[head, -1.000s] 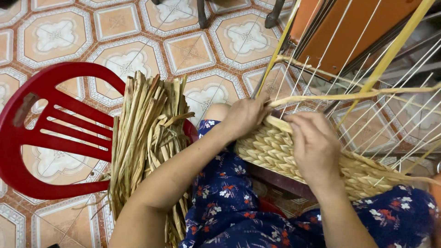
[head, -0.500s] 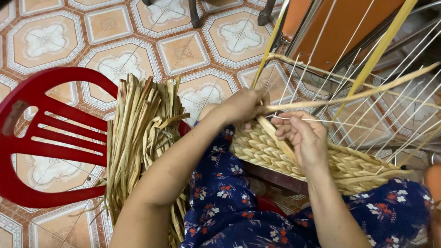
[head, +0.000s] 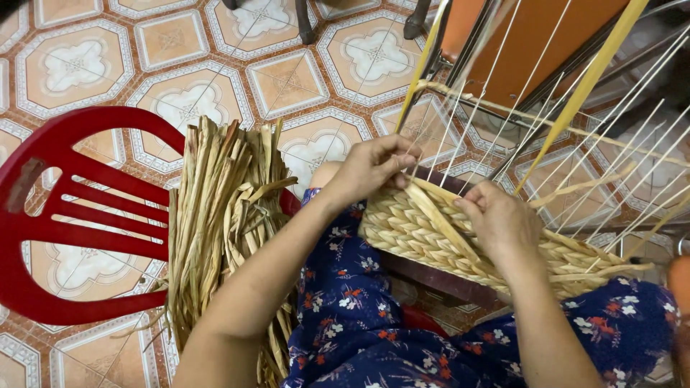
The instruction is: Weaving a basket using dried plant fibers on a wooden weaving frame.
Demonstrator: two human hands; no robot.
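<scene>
Left hand [head: 374, 167], centre frame, is now being pinched shut on a strand [head: 440, 215] | right hand [head: 496, 223] has slid down, pressed closed on the weave [head: 431, 233] | row being tightened.

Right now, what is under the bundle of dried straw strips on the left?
The bundle of dried strips lies over the red plastic chair, draped past its edge. Patterned floor tiles show around it. The chair part beneath the bundle is covered.
</scene>
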